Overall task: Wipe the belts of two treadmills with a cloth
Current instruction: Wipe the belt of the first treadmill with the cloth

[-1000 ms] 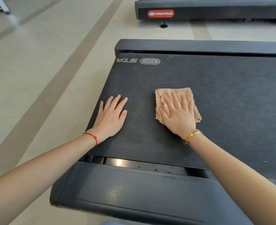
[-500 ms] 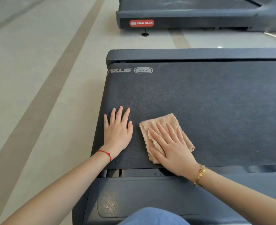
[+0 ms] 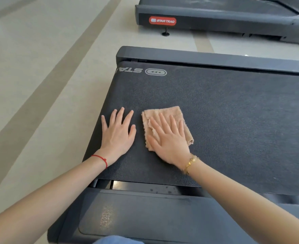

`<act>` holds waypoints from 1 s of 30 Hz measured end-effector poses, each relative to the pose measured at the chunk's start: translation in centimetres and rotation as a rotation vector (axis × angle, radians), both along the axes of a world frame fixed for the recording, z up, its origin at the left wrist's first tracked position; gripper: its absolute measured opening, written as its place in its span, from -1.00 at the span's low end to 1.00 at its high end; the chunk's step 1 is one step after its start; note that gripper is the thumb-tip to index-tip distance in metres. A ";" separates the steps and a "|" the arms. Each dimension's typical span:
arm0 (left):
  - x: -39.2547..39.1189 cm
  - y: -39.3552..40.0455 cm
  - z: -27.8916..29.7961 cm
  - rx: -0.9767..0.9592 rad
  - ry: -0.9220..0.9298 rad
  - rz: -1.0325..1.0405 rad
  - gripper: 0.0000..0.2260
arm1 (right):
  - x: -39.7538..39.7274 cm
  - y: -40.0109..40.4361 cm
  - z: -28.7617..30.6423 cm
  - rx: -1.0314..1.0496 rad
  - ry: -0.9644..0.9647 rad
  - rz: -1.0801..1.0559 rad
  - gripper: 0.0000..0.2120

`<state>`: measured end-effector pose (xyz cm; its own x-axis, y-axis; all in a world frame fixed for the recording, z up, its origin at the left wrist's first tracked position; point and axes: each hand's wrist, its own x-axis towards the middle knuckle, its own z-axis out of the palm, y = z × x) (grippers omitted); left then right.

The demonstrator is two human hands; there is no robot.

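Observation:
A dark textured treadmill belt (image 3: 233,111) fills the middle of the view, with a white logo near its far left corner. A folded tan cloth (image 3: 164,113) lies on the belt near its left end. My right hand (image 3: 168,136) presses flat on the cloth with straight, spread fingers. My left hand (image 3: 117,132) rests flat on the bare belt just left of the cloth, fingers straight. A second treadmill (image 3: 215,16) with a red STAR TRAC badge stands beyond, its belt partly in view at the top.
The near side rail (image 3: 145,213) of the treadmill runs under my forearms, with a scuffed patch on it. Its far rail (image 3: 215,58) borders the belt. Pale tiled floor (image 3: 39,85) with darker stripes lies to the left. Blue fabric shows at the bottom edge.
My right hand and the cloth slid toward me and left, then away again across the belt. My left hand stayed flat beside them. The view shifted slightly.

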<state>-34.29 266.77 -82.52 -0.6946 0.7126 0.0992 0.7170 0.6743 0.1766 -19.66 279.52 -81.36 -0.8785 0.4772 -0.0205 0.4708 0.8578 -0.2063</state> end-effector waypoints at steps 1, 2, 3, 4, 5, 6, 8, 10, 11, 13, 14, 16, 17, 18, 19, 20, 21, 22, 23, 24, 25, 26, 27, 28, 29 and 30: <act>-0.2 0.2 0.1 -0.011 0.017 0.006 -0.50 | 0.5 -0.2 -0.1 -0.002 0.011 0.061 -0.43; -0.4 0.5 0.1 -0.019 0.029 0.011 -0.49 | 0.9 0.0 -0.1 -0.014 0.020 0.105 -0.43; -0.7 1.0 0.1 -0.016 0.034 0.020 -0.49 | 1.1 0.9 -0.2 -0.023 0.022 0.135 -0.43; -1.1 1.4 0.3 -0.010 0.035 0.024 -0.49 | 1.0 1.8 -0.1 -0.022 0.022 0.148 -0.43; -1.4 1.7 0.5 -0.003 0.033 0.019 -0.49 | 0.8 2.7 0.0 -0.014 0.020 0.145 -0.42; -1.8 2.3 0.6 -0.001 0.028 0.015 -0.49 | 0.4 4.0 0.0 -0.008 0.017 0.134 -0.42; -2.7 3.4 0.6 -0.004 0.009 0.010 -0.49 | -1.0 7.1 -0.1 -0.004 0.003 0.084 -0.42; -3.1 4.4 0.4 -0.001 -0.028 0.015 -0.49 | -3.1 10.3 0.0 -0.008 -0.025 0.000 -0.42; -3.2 4.7 0.2 0.001 -0.037 0.022 -0.49 | -4.3 11.8 0.0 -0.015 -0.039 -0.049 -0.42; -3.0 5.0 -0.1 -0.002 -0.018 0.037 -0.49 | -7.0 13.7 -0.2 -0.022 -0.056 -0.117 -0.42; -3.0 5.1 -0.2 -0.007 -0.002 0.039 -0.49 | -8.4 14.1 -0.3 -0.019 -0.057 -0.126 -0.41; -2.9 5.2 -0.3 -0.024 0.010 0.042 -0.48 | -11.0 14.0 -0.5 -0.013 -0.046 -0.096 -0.41; -2.8 5.3 -0.3 -0.032 0.013 0.042 -0.48 | -12.3 13.6 -0.5 -0.010 -0.036 -0.063 -0.42; -2.8 5.3 -0.2 -0.039 0.018 0.041 -0.48 | -13.5 13.0 -0.4 -0.004 -0.029 -0.019 -0.42; -2.9 5.3 -0.2 -0.043 0.022 0.040 -0.48 | -14.5 12.4 -0.4 0.003 -0.028 0.040 -0.43; -2.9 5.2 -0.1 -0.047 0.024 0.039 -0.48 | -15.4 11.9 -0.4 0.009 -0.030 0.109 -0.43; -2.9 5.1 -0.2 -0.048 0.024 0.038 -0.48 | -16.0 11.7 -0.4 0.010 -0.036 0.175 -0.42; -2.8 5.1 -0.3 -0.048 0.026 0.039 -0.49 | -16.3 12.1 -0.5 0.007 -0.041 0.231 -0.42; -2.8 5.0 -0.3 -0.049 0.031 0.040 -0.49 | -16.7 12.9 -0.5 0.005 -0.046 0.268 -0.41; -2.9 5.0 -0.3 -0.055 0.032 0.042 -0.48 | -17.0 14.1 -0.4 0.006 -0.052 0.277 -0.40; -2.9 5.0 -0.3 -0.063 0.029 0.043 -0.45 | -17.4 15.5 -0.3 0.007 -0.062 0.251 -0.40; -2.9 5.1 -0.3 -0.073 0.028 0.046 -0.44 | -18.0 17.0 -0.1 0.001 -0.077 0.196 -0.40; -2.8 5.1 -0.3 -0.079 0.030 0.048 -0.43 | -18.6 18.4 0.1 -0.015 -0.093 0.124 -0.39; -2.8 5.3 -0.3 -0.082 0.031 0.049 -0.43 | -19.4 19.4 0.3 -0.032 -0.107 0.059 -0.39; -2.8 5.3 -0.3 -0.084 0.032 0.051 -0.43 | -20.4 20.0 0.5 -0.041 -0.119 0.023 -0.39; -2.8 5.4 -0.3 -0.086 0.031 0.052 -0.44 | -21.4 20.1 0.6 -0.044 -0.129 0.022 -0.39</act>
<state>-37.06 272.14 -82.86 -0.7286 0.6821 0.0615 0.6846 0.7227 0.0947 -41.07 299.66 -80.77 -0.8775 0.4542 -0.1540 0.4770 0.8597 -0.1828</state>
